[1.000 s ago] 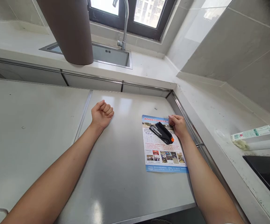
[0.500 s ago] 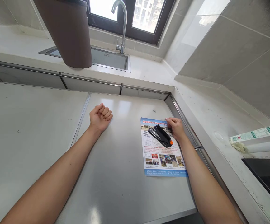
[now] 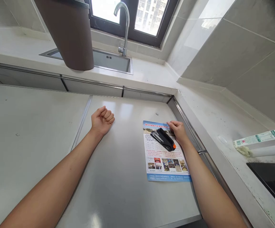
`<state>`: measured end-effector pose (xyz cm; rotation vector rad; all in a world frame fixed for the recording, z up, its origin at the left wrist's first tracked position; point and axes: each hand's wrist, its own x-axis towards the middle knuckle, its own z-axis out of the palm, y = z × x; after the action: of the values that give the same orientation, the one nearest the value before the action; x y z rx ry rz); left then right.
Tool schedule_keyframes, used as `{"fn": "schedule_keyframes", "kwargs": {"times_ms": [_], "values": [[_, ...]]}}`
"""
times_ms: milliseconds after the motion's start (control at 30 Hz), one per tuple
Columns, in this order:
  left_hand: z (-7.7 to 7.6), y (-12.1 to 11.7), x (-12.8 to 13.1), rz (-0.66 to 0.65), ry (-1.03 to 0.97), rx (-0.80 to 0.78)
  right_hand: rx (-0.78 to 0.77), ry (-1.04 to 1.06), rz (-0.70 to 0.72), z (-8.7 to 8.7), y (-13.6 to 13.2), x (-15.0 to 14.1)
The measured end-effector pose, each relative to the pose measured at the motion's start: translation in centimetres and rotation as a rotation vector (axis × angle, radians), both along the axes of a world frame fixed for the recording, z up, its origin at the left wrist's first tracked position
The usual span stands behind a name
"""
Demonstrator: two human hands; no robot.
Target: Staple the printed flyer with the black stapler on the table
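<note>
"Where do we find the stapler (image 3: 163,139)?"
"We see it lying aslant on the far half of the leaflet (image 3: 162,154), which is spread on the counter (image 3: 118,171)"
"And our left hand (image 3: 102,120)?"
"Curled into a loose fist, well left of the leaflet, nothing visible inside it"
"Our right hand (image 3: 178,131)?"
"Fingers folded in, touching the leaflet's far right corner; whether we're pinching the paper, we can't tell"
</note>
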<state>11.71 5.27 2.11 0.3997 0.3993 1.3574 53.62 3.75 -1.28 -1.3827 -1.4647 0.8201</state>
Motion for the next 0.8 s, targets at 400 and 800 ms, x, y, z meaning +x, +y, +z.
{"fn": "schedule_keyframes", "kwargs": {"times_ms": [400, 800], "values": [[0.04, -0.06, 0.05, -0.014, 0.016, 0.002, 0.000, -0.032, -0.001, -0.11, 0.08, -0.02], [0.18, -0.13, 0.13, 0.016, 0.023, -0.094, 0.001, -0.079, -0.002, 0.10, -0.06, -0.15]]}}
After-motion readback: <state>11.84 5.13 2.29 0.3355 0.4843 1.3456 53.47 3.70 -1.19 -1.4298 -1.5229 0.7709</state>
